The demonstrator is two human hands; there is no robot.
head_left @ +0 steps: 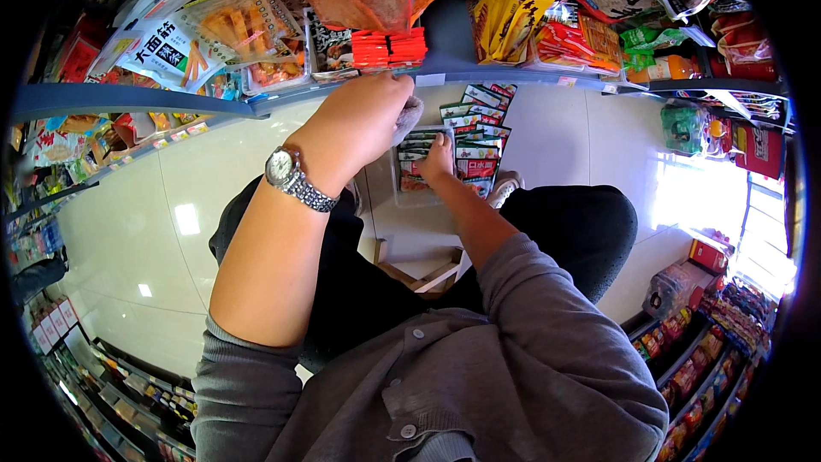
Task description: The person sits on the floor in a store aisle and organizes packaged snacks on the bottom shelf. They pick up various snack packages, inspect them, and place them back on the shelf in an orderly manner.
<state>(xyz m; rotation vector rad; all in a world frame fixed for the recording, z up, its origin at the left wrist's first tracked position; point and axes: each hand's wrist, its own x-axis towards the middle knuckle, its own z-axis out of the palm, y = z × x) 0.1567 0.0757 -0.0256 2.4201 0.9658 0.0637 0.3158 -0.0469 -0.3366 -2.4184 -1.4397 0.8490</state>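
Note:
My left hand, with a metal-banded watch on the wrist, is closed around a grey cloth just below the shelf edge. Part of the cloth sticks out from the fist. Lower down, my right hand reaches into a clear plastic box on the floor. Its fingers are closed on flat green-and-red snack packets in the box; the fingertips are partly hidden. More packets of the same kind lie in overlapping rows beside the box, to its right.
Ahead runs a grey shelf crowded with bagged snacks, including red packets and yellow packets. A small wooden frame stands between my legs. More stocked racks line the right. Wrapped bottles stand at the far right.

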